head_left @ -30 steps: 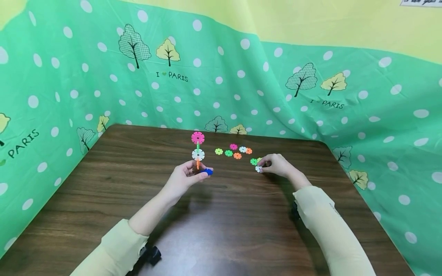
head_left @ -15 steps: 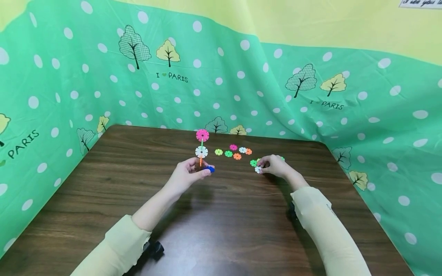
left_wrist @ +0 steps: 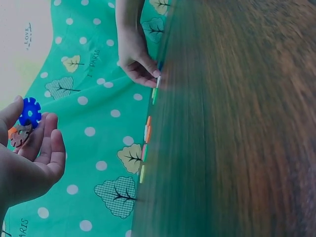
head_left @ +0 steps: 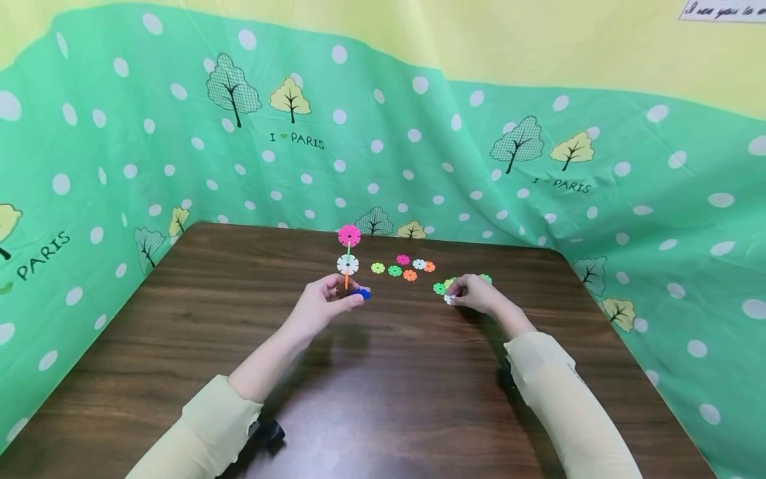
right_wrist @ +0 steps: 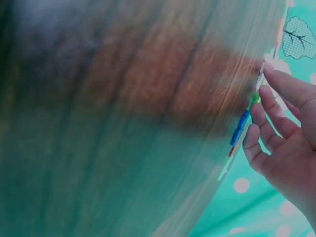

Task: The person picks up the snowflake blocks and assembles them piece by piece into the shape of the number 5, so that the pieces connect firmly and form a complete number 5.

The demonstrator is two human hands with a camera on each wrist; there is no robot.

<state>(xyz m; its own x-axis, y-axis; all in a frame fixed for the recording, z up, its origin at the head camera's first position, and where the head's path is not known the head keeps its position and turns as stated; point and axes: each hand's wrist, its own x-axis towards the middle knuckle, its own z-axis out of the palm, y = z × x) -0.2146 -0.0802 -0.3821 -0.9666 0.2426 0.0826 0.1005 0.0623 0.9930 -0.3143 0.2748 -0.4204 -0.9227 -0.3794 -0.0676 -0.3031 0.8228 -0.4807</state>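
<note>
In the head view my left hand grips the low end of a chain of slotted snowflake discs, held above the table. A pink disc tops it, with a green one edge-on, a white disc and an orange one below. At the fingers are a blue disc and a brown disc, clear in the left wrist view. My right hand is low over the table at the right, its thumb and fingertips pinching a small white disc. A green disc lies beside it; the fingers partly cover a yellow one.
Between the hands, farther back, lie several loose discs, among them a yellow-green disc, an orange disc and a pink disc. More discs, including a blue one, lie under the right hand. A polka-dot curtain borders the brown table.
My left hand has shifted slightly right with the chain, which has turned a little. The right hand has stayed at the white disc. The head view has tilted slightly up.
</note>
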